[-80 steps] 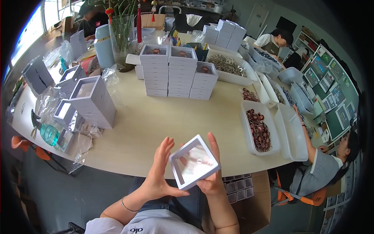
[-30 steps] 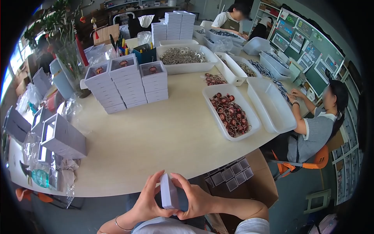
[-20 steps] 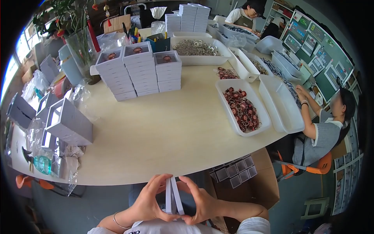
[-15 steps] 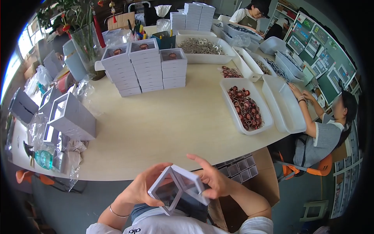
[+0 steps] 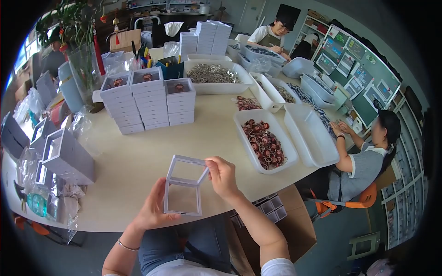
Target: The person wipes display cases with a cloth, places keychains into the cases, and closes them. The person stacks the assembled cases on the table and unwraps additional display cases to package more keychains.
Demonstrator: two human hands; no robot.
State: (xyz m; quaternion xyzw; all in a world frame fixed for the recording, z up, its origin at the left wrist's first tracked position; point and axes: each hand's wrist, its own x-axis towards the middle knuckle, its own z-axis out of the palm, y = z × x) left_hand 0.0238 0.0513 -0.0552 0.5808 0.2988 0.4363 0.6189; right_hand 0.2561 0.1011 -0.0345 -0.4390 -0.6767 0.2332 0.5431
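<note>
A white-rimmed display frame with clear film panes (image 5: 184,182) is unfolded on its hinge above the front of the table. My left hand (image 5: 154,204) grips its lower half at the left edge, the thumb along the bottom rim. At the upper right corner, my right hand (image 5: 223,177) pinches the other half between thumb and fingers. Both panes look see-through, with nothing between them. To the right stands a white tub (image 5: 291,161) heaped with red keychains (image 5: 264,143).
Stacked white boxes (image 5: 154,108) stand at back left, and grey-white frames (image 5: 69,158) with plastic wrap at left. An unfilled white tub (image 5: 313,138) and a tub of metal rings (image 5: 214,73) lie beyond. A carton (image 5: 294,225) sits below the table edge. Two co-workers sit at right and back.
Both hands have carried the display frame forward from over my lap to above the table. Its halves have spread wider apart. My right hand now pinches its upper corner. The view has shifted.
</note>
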